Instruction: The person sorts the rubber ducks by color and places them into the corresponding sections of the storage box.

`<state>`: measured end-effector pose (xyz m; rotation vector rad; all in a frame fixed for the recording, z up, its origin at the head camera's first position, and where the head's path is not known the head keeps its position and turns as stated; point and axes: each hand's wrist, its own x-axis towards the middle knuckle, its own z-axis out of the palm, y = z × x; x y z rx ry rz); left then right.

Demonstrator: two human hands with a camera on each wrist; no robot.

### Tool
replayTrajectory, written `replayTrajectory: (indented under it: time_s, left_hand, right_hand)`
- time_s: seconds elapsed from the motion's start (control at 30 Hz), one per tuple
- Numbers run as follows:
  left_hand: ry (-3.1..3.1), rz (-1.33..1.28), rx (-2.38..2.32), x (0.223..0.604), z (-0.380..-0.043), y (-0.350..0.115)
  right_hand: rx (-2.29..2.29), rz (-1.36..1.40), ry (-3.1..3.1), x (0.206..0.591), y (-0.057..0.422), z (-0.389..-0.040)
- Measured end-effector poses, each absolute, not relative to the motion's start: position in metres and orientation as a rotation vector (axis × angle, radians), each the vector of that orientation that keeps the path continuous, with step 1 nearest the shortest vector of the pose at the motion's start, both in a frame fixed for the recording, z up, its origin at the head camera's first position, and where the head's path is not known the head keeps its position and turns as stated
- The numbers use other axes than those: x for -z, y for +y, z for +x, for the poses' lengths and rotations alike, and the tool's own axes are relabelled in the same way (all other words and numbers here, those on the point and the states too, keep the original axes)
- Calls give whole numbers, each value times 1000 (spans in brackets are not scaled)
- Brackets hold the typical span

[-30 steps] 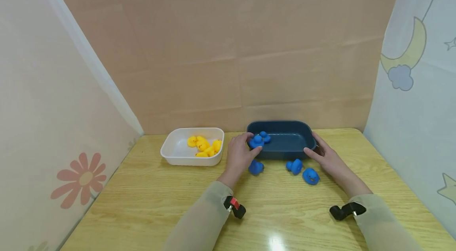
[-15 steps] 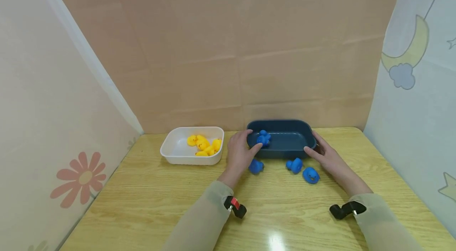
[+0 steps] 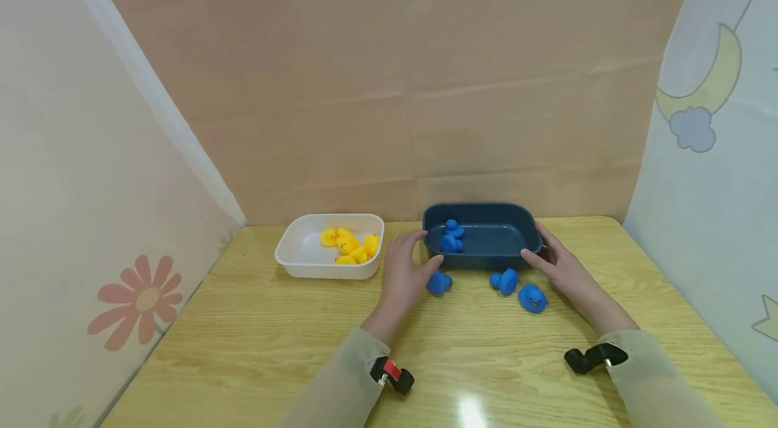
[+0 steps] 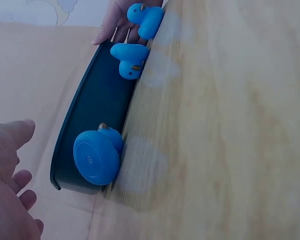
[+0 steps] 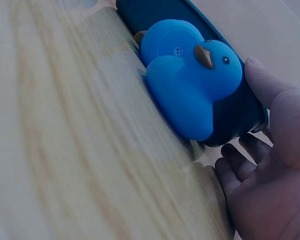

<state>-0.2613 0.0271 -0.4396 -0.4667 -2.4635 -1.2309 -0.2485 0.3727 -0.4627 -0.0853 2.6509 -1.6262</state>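
The dark blue plastic bin (image 3: 495,259) stands at the back of the table. Two blue toy ducks (image 3: 451,244) lie in its left end. My left hand (image 3: 402,273) is beside that end, fingers loosely bent and holding nothing; the left wrist view shows a gap between it and the bin. My right hand (image 3: 562,269) holds the bin's right end, thumb at the front corner and fingers around the side. In front of the bin are a tipped blue duck (image 4: 95,155) near my left thumb, another tipped duck (image 3: 504,281), and an upright duck (image 5: 190,95) near my right hand.
A white bin (image 3: 328,271) with several yellow toy ducks (image 3: 346,242) stands left of my left hand. A brown paper backdrop (image 3: 401,77) rises behind the table (image 3: 292,340). Patterned cloth walls close off both sides.
My left hand has let go of a blue duck, which dropped into the bin's left end, and has drawn slightly back to the left. The right hand stays at the bin.
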Motion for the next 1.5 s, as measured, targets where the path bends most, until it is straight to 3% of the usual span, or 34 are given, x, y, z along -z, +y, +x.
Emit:
replayTrajectory:
  time_s: [0.63,1.5]
  left_hand:
    - [-2583,-534,1226,446,-233,22]
    - [-2744,-545,1139,465,-233,31]
  right_hand:
    - [1643,-80,2633,459,376,-243]
    - [1637,-67,2625,460,383,-241]
